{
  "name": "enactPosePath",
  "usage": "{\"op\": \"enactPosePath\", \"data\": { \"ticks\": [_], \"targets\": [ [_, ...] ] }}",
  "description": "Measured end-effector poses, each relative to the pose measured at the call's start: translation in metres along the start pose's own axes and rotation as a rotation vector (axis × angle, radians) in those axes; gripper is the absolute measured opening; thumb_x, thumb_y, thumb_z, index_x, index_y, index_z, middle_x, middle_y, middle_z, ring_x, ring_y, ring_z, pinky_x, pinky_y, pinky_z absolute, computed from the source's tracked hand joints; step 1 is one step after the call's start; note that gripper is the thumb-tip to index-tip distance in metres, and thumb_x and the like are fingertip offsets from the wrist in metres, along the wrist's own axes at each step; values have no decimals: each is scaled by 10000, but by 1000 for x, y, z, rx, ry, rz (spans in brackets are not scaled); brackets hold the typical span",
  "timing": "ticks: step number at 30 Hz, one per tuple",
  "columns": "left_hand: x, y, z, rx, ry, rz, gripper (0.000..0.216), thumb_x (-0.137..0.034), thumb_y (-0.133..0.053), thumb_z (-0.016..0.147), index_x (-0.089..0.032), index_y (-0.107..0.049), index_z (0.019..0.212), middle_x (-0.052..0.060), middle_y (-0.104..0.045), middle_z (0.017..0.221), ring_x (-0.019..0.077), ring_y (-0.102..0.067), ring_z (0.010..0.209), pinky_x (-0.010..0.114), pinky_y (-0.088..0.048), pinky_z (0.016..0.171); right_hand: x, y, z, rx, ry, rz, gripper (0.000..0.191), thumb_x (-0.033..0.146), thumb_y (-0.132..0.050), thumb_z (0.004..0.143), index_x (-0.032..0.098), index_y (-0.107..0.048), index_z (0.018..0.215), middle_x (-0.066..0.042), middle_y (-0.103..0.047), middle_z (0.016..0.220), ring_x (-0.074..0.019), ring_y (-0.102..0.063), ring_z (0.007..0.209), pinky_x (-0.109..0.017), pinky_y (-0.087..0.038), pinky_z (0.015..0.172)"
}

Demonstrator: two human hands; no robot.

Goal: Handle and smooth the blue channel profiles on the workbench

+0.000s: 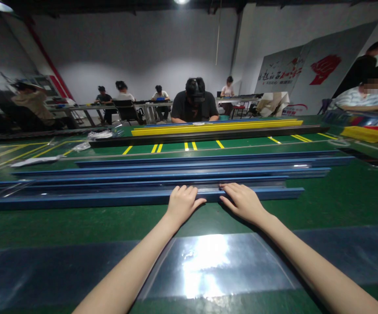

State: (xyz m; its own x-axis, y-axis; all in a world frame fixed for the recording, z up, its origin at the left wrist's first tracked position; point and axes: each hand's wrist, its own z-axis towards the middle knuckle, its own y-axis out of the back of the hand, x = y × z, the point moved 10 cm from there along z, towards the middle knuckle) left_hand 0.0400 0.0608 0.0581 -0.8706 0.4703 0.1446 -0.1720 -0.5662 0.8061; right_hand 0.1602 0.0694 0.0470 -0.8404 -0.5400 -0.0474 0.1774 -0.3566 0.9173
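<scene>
Both my hands rest on the nearest long blue rail (pixel 77 199), which lies across the green table (pixel 339 205). My left hand (pixel 182 203) has its fingers curled over the rail's top edge, thumb out to the right. My right hand (pixel 243 201) lies beside it, fingers hooked over the same edge. Several more blue rails (pixel 208 168) lie parallel just behind. A shiny clear plastic sheet (pixel 208 266) covers the table under my forearms.
Further back lie a yellow rail (pixel 215 127) and a dark rail (pixel 208 137). A person in a dark shirt (pixel 194 107) sits opposite; other people sit at tables behind and at the right. Loose plastic wrap (pixel 38 160) lies at the left.
</scene>
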Motion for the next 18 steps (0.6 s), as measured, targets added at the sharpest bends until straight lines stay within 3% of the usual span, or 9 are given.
{"op": "enactPosePath", "data": {
  "ticks": [18],
  "targets": [
    [0, -2, 0, 0, 5, -9, 339, -501, -504, 788, -170, -553, 742, 40, -615, 706, 186, -536, 690, 308, -303, 628, 0, 3, -1, -44, 1, 16, 352, 352, -362, 868, 163, -567, 1082, -106, -616, 1091, -206, -547, 1004, -342, -415, 815]
  ]
}}
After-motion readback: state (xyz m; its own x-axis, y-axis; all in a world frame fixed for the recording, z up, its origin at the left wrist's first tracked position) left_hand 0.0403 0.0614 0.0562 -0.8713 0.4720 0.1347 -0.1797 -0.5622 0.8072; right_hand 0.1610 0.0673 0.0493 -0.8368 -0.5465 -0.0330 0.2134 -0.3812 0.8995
